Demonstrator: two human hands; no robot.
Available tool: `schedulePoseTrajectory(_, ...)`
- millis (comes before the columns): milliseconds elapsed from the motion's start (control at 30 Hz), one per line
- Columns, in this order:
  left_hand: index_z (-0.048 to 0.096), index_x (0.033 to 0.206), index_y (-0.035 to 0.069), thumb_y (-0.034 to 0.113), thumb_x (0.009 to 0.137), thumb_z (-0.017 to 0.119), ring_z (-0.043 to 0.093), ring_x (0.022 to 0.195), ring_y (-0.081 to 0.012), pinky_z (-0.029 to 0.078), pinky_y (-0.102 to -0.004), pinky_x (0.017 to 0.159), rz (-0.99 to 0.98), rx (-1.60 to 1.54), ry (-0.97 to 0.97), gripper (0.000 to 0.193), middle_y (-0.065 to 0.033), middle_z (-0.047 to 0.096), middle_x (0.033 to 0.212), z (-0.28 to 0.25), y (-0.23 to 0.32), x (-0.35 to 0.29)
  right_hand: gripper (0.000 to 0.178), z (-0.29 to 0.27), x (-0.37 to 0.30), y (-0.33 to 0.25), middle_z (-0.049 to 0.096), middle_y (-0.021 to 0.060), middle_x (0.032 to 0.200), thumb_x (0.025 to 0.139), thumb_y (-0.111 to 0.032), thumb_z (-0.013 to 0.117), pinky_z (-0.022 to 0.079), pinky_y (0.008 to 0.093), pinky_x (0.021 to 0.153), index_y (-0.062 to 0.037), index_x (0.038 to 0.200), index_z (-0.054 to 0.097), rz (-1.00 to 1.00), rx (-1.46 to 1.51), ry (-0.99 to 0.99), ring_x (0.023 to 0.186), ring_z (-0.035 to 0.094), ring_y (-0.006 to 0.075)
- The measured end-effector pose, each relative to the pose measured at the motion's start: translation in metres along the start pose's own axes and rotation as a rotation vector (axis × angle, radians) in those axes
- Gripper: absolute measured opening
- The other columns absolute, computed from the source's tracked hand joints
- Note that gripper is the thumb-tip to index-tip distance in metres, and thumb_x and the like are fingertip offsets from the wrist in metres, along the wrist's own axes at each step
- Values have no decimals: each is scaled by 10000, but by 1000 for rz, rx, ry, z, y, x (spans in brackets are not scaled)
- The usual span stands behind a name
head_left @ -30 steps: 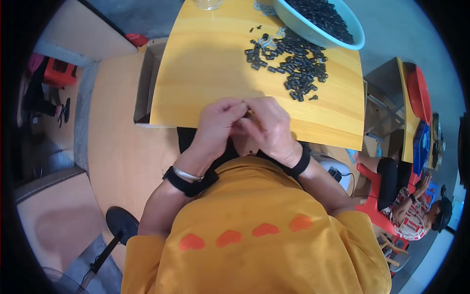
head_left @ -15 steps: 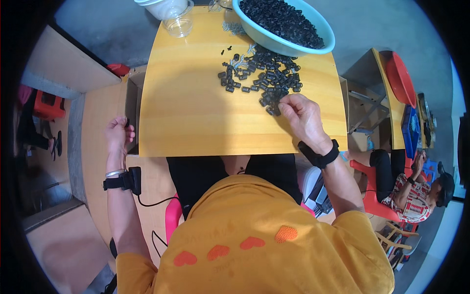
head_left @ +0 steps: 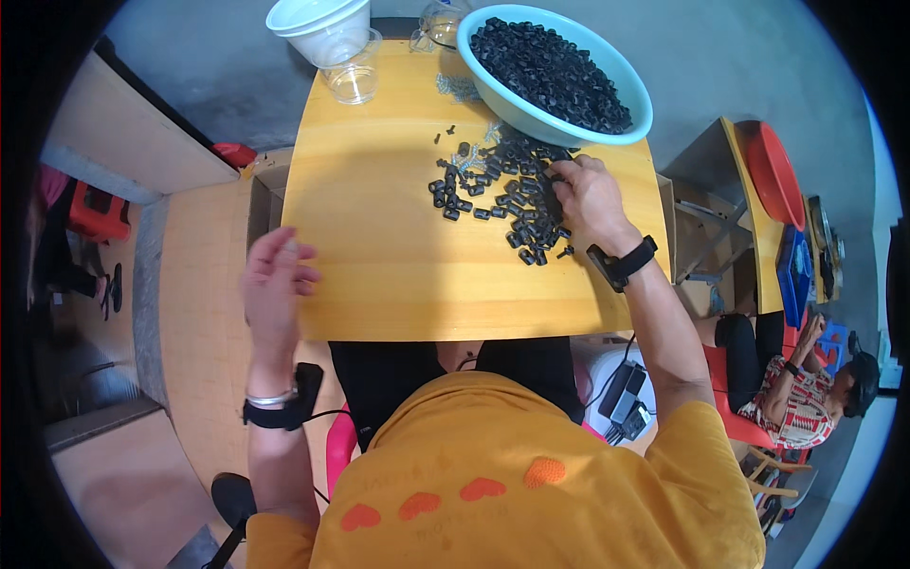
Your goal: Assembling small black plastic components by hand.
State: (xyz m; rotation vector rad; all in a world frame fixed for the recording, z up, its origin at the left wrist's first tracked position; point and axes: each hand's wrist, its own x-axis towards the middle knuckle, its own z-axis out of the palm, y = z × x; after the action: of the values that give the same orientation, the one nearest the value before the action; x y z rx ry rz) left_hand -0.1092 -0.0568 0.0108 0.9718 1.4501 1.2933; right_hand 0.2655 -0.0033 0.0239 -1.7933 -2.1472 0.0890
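A: One red stool (head_left: 98, 213) heads our list, at far left. What do we enter for the left hand (head_left: 275, 284)?

B: We enter it at the left edge of the yellow table (head_left: 370, 237): partly open, fingers loosely bent and a little apart, outline slightly blurred. We make out nothing in its hold. A silver bangle (head_left: 272, 399) circles its wrist.

A: On the table's far left corner?

B: We list white tubs (head_left: 318, 24), stacked, with a clear cup (head_left: 353, 85) just in front. Farther right, beside the basin, lie small silvery pieces (head_left: 460, 87).

A: And the main stock?

B: Black pieces (head_left: 524, 213), many, mostly short cylinders, scattered on the table on the near side of the light blue basin (head_left: 517, 112). We note more silvery bits among them, and a dark heap of small parts inside the basin.

A: The right hand (head_left: 592, 197)?

B: At the right side of the scatter, fingers bent, fingertips down at the pieces. Whether they grip one, we cannot tell.

A: Last, far right?

B: A red basin (head_left: 775, 175), a blue tray (head_left: 794, 270) and one seated person (head_left: 796, 408) in a patterned top.
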Motion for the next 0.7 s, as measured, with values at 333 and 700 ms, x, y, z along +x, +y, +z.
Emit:
schedulePoseTrajectory(333,553,1079,21,169,864,566,563,634,-75,431,-187,544,-1,23,-284,261,-43,614,851,77,-10,-35,190,2,-6,-25,568,150,839,736,-36,571,445,402,758,-17,914,634,-228,106,-59,824,541,325)
schedulePoseTrajectory(700,538,1074,-14,130,860,567,537,748,-74,432,-202,642,-39,72,-293,259,-37,583,888,94,-12,-55,418,12,10,-7,434,169,1275,745,1,502,372,440,922,-50,1159,530,-333,6,-162,1131,426,346)
